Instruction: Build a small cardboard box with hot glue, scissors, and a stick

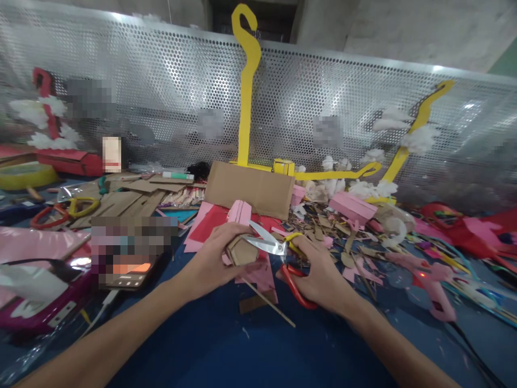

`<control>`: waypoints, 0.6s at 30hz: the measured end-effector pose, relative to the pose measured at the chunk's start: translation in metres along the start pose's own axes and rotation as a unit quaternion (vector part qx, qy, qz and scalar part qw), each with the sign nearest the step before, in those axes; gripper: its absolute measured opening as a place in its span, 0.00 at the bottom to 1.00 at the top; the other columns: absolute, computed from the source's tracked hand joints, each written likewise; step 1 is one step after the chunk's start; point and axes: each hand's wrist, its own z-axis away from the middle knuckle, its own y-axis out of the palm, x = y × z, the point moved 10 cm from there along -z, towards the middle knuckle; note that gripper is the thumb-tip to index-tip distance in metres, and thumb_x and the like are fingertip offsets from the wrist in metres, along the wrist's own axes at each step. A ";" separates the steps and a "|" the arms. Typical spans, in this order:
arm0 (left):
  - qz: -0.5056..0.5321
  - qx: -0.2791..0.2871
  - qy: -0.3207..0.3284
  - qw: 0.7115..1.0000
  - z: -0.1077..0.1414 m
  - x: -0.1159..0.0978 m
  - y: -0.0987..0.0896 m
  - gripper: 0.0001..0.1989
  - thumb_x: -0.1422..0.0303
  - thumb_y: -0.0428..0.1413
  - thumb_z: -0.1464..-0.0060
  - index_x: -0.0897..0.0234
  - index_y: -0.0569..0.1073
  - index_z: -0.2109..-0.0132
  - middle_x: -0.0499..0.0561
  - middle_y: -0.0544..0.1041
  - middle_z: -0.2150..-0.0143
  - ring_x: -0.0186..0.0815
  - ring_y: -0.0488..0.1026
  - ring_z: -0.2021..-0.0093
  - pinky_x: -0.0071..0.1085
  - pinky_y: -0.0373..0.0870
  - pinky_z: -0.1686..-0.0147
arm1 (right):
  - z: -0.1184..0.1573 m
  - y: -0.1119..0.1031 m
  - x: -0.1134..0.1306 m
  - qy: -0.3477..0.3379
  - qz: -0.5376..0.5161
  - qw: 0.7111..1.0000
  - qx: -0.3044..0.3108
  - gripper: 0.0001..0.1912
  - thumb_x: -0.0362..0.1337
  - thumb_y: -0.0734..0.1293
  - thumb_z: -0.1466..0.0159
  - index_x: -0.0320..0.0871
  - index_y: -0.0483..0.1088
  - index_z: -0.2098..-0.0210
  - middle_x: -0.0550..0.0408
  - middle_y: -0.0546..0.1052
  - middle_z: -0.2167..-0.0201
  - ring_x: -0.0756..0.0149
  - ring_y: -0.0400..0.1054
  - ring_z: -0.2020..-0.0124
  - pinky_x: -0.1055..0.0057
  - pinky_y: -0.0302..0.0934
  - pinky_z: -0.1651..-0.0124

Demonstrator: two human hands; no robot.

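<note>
My left hand (pixel 216 253) is closed around a small many-sided cardboard piece (pixel 243 252), which has a pink paper part (pixel 240 212) rising behind it. A thin strip of cardboard (pixel 272 304) slants down from below this piece. In my right hand (pixel 323 269) is a pair of scissors (pixel 299 285) with one yellow and one red handle loop. The blades are spread apart, their tips at the top edge of the cardboard piece. Beneath the hands lie pink paper (pixel 264 277) and a brown cardboard scrap (pixel 254 303) on the blue table.
A brown cardboard sheet (pixel 248 188) leans behind the hands, with a tall yellow hook-shaped piece (pixel 248 91) above it. Paper scraps (pixel 319 226) and a pink glue gun (pixel 428 280) lie right. A phone (pixel 127 272) and a purple tissue pack (pixel 44 302) are left. Perforated metal (pixel 169 108) borders the back.
</note>
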 end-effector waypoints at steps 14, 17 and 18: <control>-0.004 0.024 0.065 0.998 0.000 -0.016 -0.001 0.21 0.64 0.71 0.50 0.56 0.74 0.50 0.53 0.78 0.50 0.46 0.73 0.46 0.44 0.66 0.45 | 0.005 0.009 0.012 -0.009 -0.028 0.999 0.043 0.09 0.33 0.71 0.43 0.46 0.66 0.67 0.60 0.71 0.72 0.69 0.60 0.74 0.72 0.52 0.72; -0.003 0.025 0.055 0.998 0.001 -0.012 0.000 0.19 0.64 0.70 0.48 0.56 0.74 0.51 0.53 0.78 0.50 0.46 0.72 0.46 0.44 0.66 0.45 | 0.005 0.009 0.011 -0.013 -0.018 0.999 0.038 0.10 0.32 0.71 0.44 0.46 0.64 0.69 0.62 0.69 0.75 0.70 0.57 0.75 0.72 0.50 0.73; 0.001 0.024 0.053 0.998 0.001 -0.011 0.000 0.19 0.64 0.70 0.49 0.56 0.74 0.51 0.53 0.78 0.50 0.46 0.73 0.46 0.44 0.66 0.45 | 0.005 0.008 0.012 -0.016 -0.015 0.999 0.035 0.10 0.32 0.71 0.44 0.46 0.64 0.70 0.62 0.68 0.75 0.71 0.57 0.75 0.72 0.49 0.73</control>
